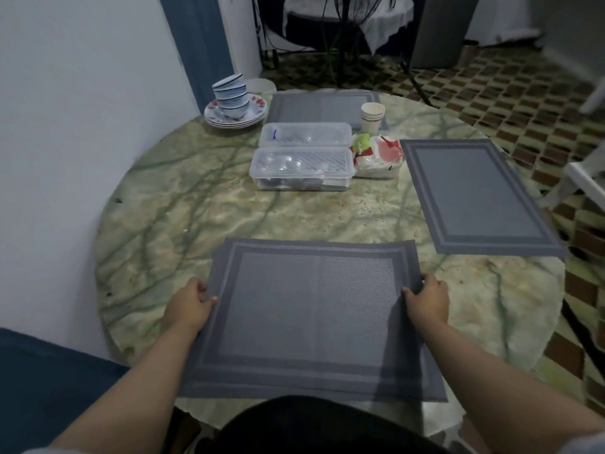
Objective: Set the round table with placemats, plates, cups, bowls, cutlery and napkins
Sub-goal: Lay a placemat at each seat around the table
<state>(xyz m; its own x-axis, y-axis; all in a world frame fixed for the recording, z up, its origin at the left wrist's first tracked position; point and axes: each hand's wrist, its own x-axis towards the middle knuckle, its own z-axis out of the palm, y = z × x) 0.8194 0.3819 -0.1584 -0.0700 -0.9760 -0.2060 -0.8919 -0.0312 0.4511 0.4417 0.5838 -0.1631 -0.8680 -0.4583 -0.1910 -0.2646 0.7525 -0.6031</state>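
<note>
A grey placemat point(311, 316) lies at the near edge of the round marble table point(183, 204). My left hand point(190, 303) grips its left edge and my right hand point(427, 298) grips its right edge. A second grey placemat point(474, 194) lies on the right side and a third placemat point(320, 106) at the far side. Stacked bowls point(230, 93) sit on a pile of plates point(234, 117) at the far left. Stacked paper cups point(372, 116) stand on the far mat. Two clear lidded boxes point(302, 165) holding cutlery sit mid-table, a napkin pack point(376, 155) beside them.
A white wall point(65, 126) runs close along the table's left side. A blue seat point(42, 388) is at the near left. A white chair point(586, 178) stands at the right edge, and a covered table with a stand and cables point(343, 31) is behind.
</note>
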